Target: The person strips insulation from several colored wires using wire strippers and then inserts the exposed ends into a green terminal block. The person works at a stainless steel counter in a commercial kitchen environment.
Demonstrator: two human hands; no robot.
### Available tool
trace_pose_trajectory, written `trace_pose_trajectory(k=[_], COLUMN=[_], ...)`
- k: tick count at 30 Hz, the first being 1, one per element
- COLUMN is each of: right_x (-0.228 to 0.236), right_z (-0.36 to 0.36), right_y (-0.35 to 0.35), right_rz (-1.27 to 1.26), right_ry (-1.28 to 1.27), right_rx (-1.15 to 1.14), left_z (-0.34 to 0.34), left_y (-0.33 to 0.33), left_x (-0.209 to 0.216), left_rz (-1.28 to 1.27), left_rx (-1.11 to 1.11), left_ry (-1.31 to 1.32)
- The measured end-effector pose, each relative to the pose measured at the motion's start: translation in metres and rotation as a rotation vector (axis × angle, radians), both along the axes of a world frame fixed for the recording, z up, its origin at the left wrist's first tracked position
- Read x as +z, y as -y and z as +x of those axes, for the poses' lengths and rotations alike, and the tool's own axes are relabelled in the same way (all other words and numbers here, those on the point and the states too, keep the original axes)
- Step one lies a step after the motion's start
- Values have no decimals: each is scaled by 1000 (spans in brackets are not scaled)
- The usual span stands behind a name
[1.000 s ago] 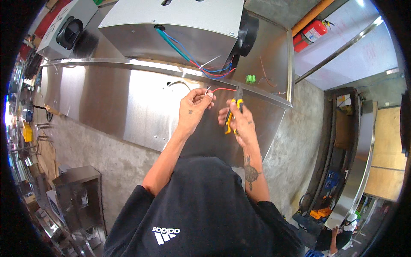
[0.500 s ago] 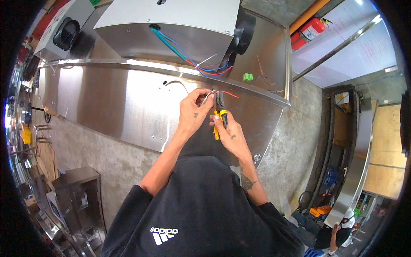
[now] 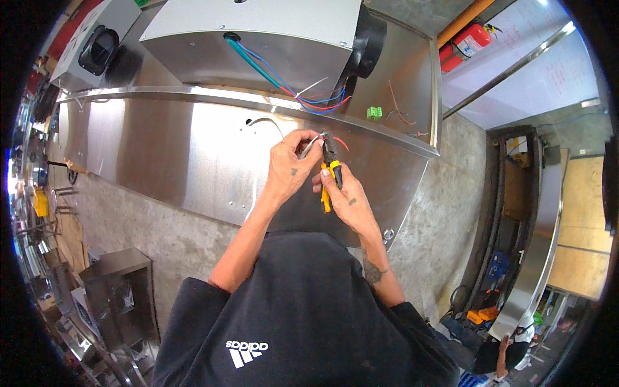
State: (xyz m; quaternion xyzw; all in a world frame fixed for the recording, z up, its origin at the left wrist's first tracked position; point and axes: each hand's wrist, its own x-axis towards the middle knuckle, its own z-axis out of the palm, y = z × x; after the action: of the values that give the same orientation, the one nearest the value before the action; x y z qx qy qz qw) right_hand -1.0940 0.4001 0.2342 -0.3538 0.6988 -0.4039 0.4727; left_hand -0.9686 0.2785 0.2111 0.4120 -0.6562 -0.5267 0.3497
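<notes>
My left hand (image 3: 290,166) pinches a thin whitish cable (image 3: 309,147) near its end, over the steel panel. A red wire (image 3: 342,142) sticks out past the fingertips and curves down to the right. My right hand (image 3: 351,201) grips pliers with yellow and black handles (image 3: 336,173). Their dark jaws meet the wire right beside my left fingertips; whether they are fully closed on it is too small to tell. The cable comes out of a small hole (image 3: 249,122) in the panel, and part of it is hidden behind my left hand.
Beyond the raised steel edge (image 3: 213,98) stands a grey metal box (image 3: 258,58) with green, blue and red wires (image 3: 303,100) coming out. A green terminal block (image 3: 374,113) and a brown wire scrap (image 3: 401,116) lie right of it. Another person (image 3: 503,355) is at lower right.
The pliers' jaws have tilted slightly to the left, toward my left fingertips. The red wire's free end has drawn closer and bends downward more. Both hands keep their grips.
</notes>
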Motion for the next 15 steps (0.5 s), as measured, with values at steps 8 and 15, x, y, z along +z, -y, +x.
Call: trace_pose_trajectory(k=[8, 15], right_x=[-11, -7], right_z=[-8, 0], right_y=[6, 6], right_rz=[-41, -67], right_ry=[-36, -49], right_rx=[42, 10], left_z=[8, 9], left_y=[2, 5], left_x=[10, 9], left_rz=[-127, -228], left_rx=[-109, -123], left_ry=[51, 49])
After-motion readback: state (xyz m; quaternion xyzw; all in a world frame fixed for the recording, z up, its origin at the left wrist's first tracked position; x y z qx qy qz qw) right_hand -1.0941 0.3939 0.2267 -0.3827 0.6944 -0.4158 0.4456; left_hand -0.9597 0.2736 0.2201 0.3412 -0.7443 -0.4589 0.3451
